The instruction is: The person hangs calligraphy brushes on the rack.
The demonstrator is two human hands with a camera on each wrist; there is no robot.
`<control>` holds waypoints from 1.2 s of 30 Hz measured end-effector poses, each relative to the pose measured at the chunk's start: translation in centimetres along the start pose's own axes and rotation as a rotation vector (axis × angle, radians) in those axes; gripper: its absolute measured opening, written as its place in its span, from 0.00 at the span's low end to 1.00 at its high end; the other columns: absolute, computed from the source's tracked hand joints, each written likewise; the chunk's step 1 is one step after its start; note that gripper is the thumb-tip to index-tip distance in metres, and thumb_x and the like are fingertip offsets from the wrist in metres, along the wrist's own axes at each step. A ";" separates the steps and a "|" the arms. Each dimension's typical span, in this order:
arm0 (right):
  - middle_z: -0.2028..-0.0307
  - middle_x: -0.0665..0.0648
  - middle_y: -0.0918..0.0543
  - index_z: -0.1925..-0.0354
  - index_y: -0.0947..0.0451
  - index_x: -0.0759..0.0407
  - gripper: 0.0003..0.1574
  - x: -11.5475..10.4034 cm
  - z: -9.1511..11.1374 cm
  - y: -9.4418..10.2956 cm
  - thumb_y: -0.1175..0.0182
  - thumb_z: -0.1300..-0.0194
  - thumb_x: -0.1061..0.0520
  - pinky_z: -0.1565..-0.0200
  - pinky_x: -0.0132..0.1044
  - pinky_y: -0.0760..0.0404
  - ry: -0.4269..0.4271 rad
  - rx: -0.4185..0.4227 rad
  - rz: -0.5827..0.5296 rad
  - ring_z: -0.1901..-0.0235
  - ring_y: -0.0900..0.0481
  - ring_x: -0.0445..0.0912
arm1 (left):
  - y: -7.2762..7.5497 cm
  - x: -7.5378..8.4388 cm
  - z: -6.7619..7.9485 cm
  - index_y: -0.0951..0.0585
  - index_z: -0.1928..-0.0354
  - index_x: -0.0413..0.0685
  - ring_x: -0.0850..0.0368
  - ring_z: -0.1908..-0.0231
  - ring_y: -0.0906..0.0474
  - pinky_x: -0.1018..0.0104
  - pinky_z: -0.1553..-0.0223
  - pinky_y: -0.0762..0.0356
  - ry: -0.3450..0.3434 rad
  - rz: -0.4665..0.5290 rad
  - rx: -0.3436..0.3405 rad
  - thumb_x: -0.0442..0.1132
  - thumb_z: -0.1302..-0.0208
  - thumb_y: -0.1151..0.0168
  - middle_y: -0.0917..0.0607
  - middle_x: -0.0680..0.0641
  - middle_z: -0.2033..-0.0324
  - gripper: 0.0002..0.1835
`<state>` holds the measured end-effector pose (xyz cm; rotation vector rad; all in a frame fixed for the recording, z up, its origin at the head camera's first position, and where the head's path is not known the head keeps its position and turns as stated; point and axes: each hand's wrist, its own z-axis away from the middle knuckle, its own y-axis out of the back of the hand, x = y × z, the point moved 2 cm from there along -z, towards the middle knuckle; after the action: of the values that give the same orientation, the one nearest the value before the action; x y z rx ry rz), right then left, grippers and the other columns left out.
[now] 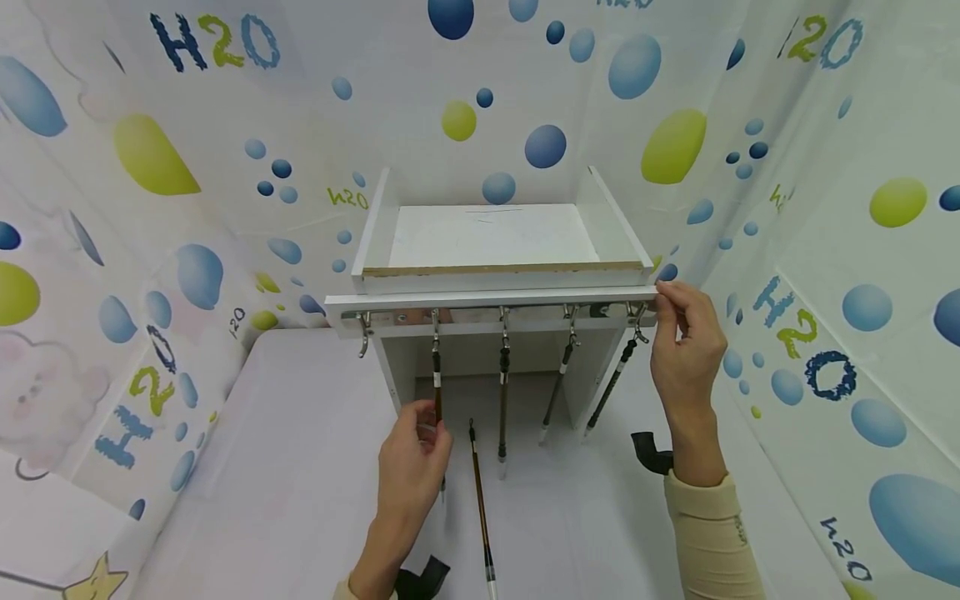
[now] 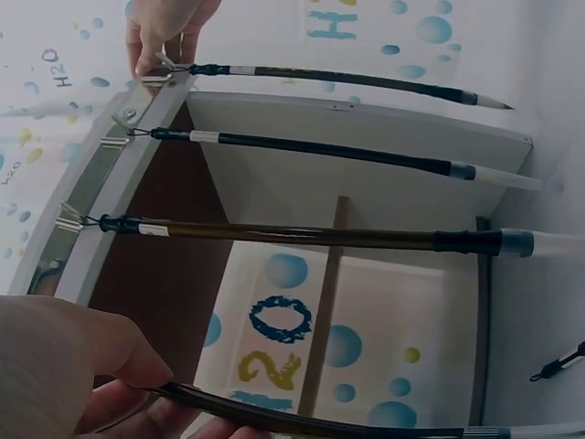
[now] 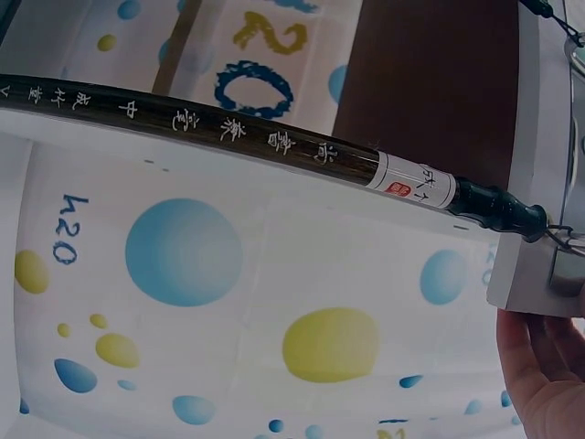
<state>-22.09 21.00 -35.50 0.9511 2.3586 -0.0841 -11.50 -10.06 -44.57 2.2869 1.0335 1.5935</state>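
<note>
My left hand (image 1: 412,462) pinches the shaft of a dark calligraphy brush (image 1: 437,371) that hangs by its loop from a metal hook. In the left wrist view the thumb and fingers lie around this brush (image 2: 311,422). With thumb and fingers, my right hand (image 1: 686,346) grips the right end of the white shelf (image 1: 487,297), whose front carries a strip of hooks. Other calligraphy brushes hang from the hooks to the right: a brown one (image 1: 504,400) and two dark ones, the outermost (image 3: 247,128) bearing white characters and a label. The leftmost hook (image 1: 364,337) is bare.
A loose brush (image 1: 481,500) lies on the white table (image 1: 247,467) below the shelf, its tip toward me. The shelf's open-topped tray (image 1: 487,237) stands above the hooks. Patterned sheets (image 1: 825,250) with blue and green dots enclose the back and sides.
</note>
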 end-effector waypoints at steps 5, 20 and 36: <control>0.52 0.68 0.16 0.50 0.18 0.71 0.13 -0.1 0.0 0.0 0.42 0.30 0.67 0.46 0.19 0.24 -0.002 -0.001 -0.003 0.53 0.18 0.39 | -0.3 -0.6 -0.5 0.22 0.48 0.37 0.55 0.68 0.15 0.67 0.70 0.17 -0.051 0.004 0.000 0.29 0.38 0.37 0.13 0.42 0.61 0.16; 0.50 0.64 0.15 0.48 0.18 0.66 0.14 -0.2 0.0 0.1 0.42 0.28 0.62 0.45 0.22 0.23 0.002 -0.020 -0.015 0.51 0.15 0.46 | -1.7 -2.0 -2.7 0.22 0.49 0.34 0.48 0.62 0.13 0.58 0.63 0.14 -0.064 0.028 -0.017 0.28 0.36 0.38 0.14 0.39 0.59 0.14; 0.51 0.68 0.16 0.49 0.19 0.72 0.13 0.0 0.2 -0.2 0.42 0.30 0.67 0.45 0.18 0.24 -0.004 -0.005 -0.002 0.52 0.21 0.29 | -2.2 -2.7 -3.3 0.23 0.48 0.37 0.50 0.61 0.13 0.60 0.61 0.14 -0.048 0.063 -0.040 0.30 0.35 0.39 0.15 0.41 0.58 0.14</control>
<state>-22.13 20.75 -35.68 0.9450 2.3551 -0.0816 -15.92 -10.86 -46.32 2.3410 0.9182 1.5600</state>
